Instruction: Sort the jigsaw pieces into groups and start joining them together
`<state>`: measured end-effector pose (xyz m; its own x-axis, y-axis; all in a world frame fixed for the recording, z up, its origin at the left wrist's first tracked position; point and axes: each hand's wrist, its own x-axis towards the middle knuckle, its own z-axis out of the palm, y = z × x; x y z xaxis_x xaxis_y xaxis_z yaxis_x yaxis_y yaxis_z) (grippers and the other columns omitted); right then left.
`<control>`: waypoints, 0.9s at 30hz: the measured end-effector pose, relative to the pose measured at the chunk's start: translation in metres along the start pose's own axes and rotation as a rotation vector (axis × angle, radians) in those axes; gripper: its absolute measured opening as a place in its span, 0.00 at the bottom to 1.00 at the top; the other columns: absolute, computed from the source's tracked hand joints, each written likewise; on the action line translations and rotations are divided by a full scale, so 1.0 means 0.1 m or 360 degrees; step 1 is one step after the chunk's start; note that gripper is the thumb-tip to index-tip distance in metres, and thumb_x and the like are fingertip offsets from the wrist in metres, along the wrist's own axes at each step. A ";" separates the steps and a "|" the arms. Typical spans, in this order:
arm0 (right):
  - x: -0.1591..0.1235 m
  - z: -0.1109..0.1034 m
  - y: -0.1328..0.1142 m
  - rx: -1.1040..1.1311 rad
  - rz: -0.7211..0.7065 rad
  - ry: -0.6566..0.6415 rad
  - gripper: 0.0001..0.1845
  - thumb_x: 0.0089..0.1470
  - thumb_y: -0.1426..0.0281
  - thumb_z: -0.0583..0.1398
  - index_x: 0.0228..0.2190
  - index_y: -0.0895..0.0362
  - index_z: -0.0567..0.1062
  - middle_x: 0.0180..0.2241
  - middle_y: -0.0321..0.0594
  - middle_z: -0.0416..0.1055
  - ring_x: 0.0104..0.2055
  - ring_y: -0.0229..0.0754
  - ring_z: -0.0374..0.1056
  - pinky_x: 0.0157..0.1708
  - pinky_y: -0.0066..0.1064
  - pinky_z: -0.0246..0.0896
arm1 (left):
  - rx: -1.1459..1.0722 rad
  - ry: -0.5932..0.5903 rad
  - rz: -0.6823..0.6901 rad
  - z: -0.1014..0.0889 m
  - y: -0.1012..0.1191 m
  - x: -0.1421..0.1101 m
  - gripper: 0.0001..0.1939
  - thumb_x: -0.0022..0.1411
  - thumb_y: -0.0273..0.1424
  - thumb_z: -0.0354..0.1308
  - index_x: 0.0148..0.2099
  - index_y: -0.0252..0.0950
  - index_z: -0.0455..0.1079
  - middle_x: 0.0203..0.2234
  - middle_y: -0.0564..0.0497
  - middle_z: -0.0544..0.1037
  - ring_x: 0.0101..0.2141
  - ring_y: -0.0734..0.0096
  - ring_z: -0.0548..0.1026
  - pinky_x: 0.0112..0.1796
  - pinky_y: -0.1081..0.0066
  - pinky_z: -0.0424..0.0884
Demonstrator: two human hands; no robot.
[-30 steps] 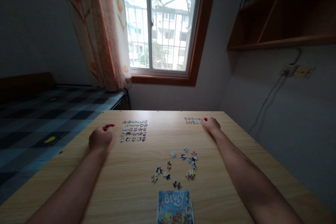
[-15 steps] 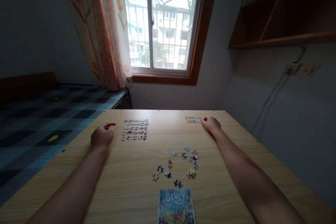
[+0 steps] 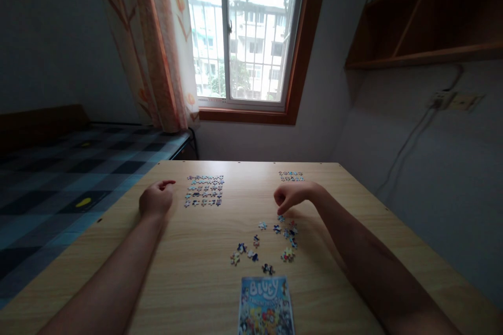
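My right hand (image 3: 293, 194) reaches down over the table with its fingers pinched. Its fingertips meet a light blue jigsaw puzzle piece (image 3: 281, 218) at the top of a loose scatter. Behind this hand lie short rows of puzzle pieces (image 3: 291, 174), partly covered by it. My left hand (image 3: 156, 199) rests on the table at the left, fingers curled in and no object visible in them. Just right of it, several neat rows of puzzle pieces (image 3: 204, 188) are laid out flat.
More loose pieces (image 3: 288, 255) lie mid-table. A blue "Bluey" picture card or box (image 3: 266, 306) is at the near edge of view. Beyond the wooden table (image 3: 188, 282) are a checked bed (image 3: 118, 167), a curtain (image 3: 157, 47), a window and a wall shelf (image 3: 424, 57).
My right hand has moved from the far right rows back toward me and left, down to the loose piece. My left hand has stayed in place. The view has shifted slightly.
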<state>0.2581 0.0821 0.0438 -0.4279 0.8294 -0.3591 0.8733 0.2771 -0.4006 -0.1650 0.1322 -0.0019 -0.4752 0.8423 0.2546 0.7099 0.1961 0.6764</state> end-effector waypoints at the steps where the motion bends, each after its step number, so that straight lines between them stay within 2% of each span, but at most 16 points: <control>1: 0.00 0.03 -0.06 -0.0071 -0.0006 -0.0092 0.16 0.36 0.57 0.72 0.25 0.55 0.79 0.23 0.31 0.71 0.26 0.35 0.62 0.26 0.27 0.51 | -0.0005 0.0002 -0.0007 0.00 0.00 0.00 0.19 0.56 0.34 0.54 0.47 0.38 0.79 0.31 0.49 0.80 0.26 0.66 0.71 0.29 0.71 0.63; 3: 0.01 0.06 -0.10 -0.0169 0.0023 -0.0164 0.14 0.38 0.60 0.71 0.26 0.55 0.79 0.23 0.32 0.71 0.26 0.36 0.62 0.27 0.27 0.50 | -0.0011 0.0001 -0.0016 0.00 0.00 0.00 0.19 0.56 0.34 0.54 0.47 0.38 0.79 0.30 0.49 0.80 0.26 0.66 0.71 0.29 0.71 0.63; 5: 0.01 0.06 -0.04 -0.0200 0.0075 -0.0113 0.13 0.39 0.61 0.71 0.25 0.55 0.78 0.23 0.32 0.70 0.27 0.36 0.62 0.27 0.28 0.50 | -0.0013 -0.0001 -0.0004 0.00 0.01 -0.01 0.19 0.56 0.33 0.55 0.47 0.38 0.79 0.30 0.49 0.80 0.26 0.66 0.72 0.29 0.71 0.63; 13: 0.04 -0.02 0.54 -0.0153 0.0293 0.0454 0.10 0.45 0.65 0.67 0.29 0.58 0.78 0.29 0.38 0.74 0.30 0.39 0.65 0.27 0.28 0.51 | -0.0001 -0.0006 -0.0011 -0.03 0.04 -0.03 0.18 0.56 0.33 0.54 0.47 0.38 0.79 0.31 0.48 0.80 0.28 0.64 0.72 0.31 0.69 0.64; 18: 0.13 0.08 0.69 -0.0056 0.0364 0.0689 0.11 0.50 0.62 0.64 0.31 0.58 0.79 0.32 0.39 0.77 0.34 0.40 0.68 0.29 0.26 0.54 | -0.0017 -0.0006 -0.0010 0.00 0.00 0.00 0.18 0.55 0.34 0.55 0.46 0.39 0.79 0.31 0.48 0.80 0.28 0.63 0.73 0.31 0.70 0.64; 27: 0.25 0.17 0.79 0.0079 0.0506 0.0846 0.17 0.57 0.59 0.59 0.27 0.58 0.78 0.22 0.38 0.74 0.25 0.36 0.67 0.24 0.26 0.51 | -0.0018 -0.0022 -0.0012 -0.02 0.03 -0.02 0.18 0.56 0.33 0.54 0.47 0.38 0.79 0.31 0.48 0.80 0.28 0.65 0.72 0.29 0.71 0.63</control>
<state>0.3120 0.1164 -0.0111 0.0374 0.9993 -0.0034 0.9216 -0.0358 -0.3865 -0.1628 0.1298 0.0009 -0.4734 0.8475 0.2400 0.7005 0.1970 0.6859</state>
